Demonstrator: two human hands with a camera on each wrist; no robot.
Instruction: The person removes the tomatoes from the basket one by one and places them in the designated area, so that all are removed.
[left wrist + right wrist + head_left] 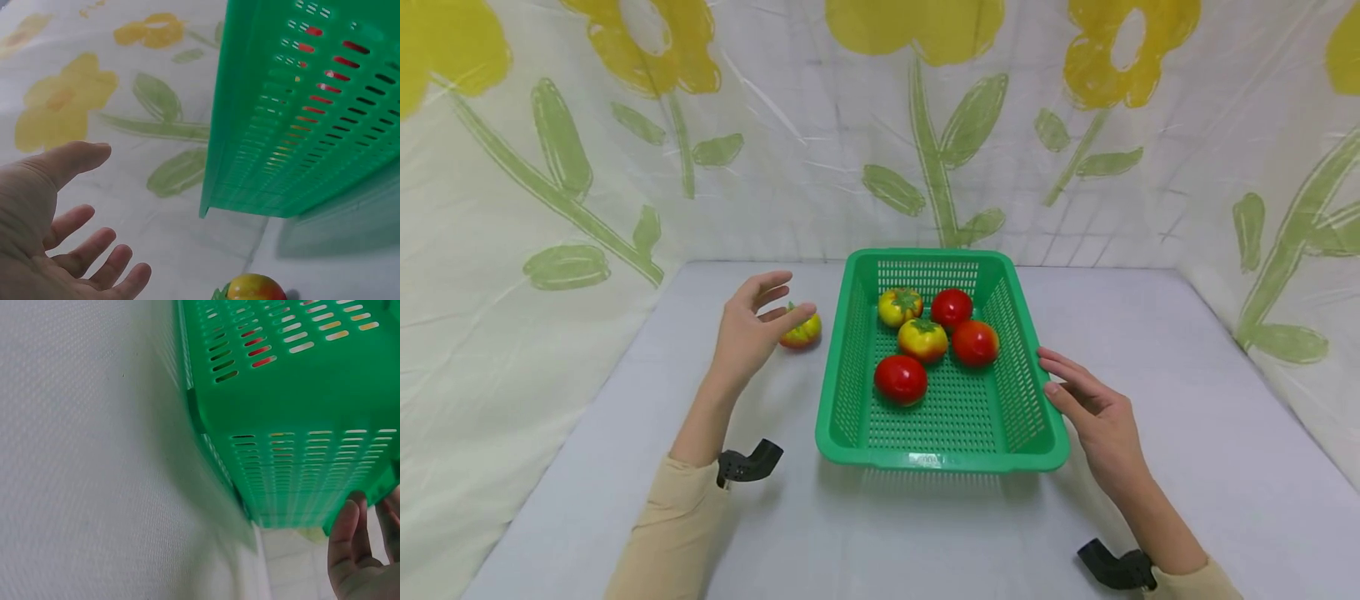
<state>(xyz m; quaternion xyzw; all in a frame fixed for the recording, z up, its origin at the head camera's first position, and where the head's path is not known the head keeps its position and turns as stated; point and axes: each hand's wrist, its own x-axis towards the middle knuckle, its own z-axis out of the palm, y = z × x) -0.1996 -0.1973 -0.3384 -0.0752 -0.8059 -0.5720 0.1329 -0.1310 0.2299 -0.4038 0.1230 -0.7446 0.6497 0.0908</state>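
On the table left of the green plastic basket (928,461) lies a yellow-and-red tomato (805,332) with a green leafy top. My left hand (752,321) is just above and beside this tomato (255,289), its thumb and fingers spread apart and holding nothing. In the left wrist view a gap shows between that hand and the tomato. My right hand (1097,421) touches the basket's right rim with its fingertips, fingers fairly straight. Inside the basket are several glossy tomatoes, among them a red tomato (901,380) at the front and a yellow tomato (922,341) near the middle.
A pale table (880,542) bears the basket. Behind it and at both sides hangs a white curtain (790,192) with yellow flowers. Black wrist mounts (748,462) stick out from both forearms.
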